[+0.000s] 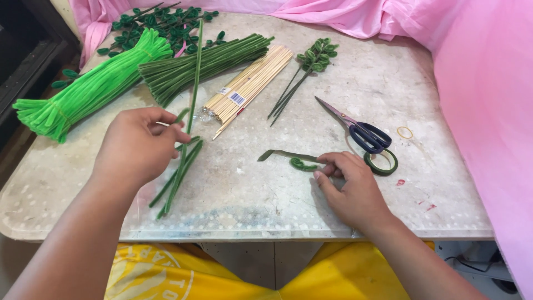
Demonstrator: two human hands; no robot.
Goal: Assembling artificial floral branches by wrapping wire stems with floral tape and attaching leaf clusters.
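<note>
The left hand [139,145] has its fingers [169,132] pinched shut on a long dark green stem [191,94], which rises past them toward the far piles and trails down onto the surface [250,189]. The right hand [352,186] lies low, fingers closed on a strip of green tape [286,155], with a small curled green leaf [301,164] just left of its fingertips and the tape roll [382,163] just right of the hand.

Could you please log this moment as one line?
left hand: grips dark green stems | right hand: pinches green tape strip | scissors, tape roll: on table
</note>
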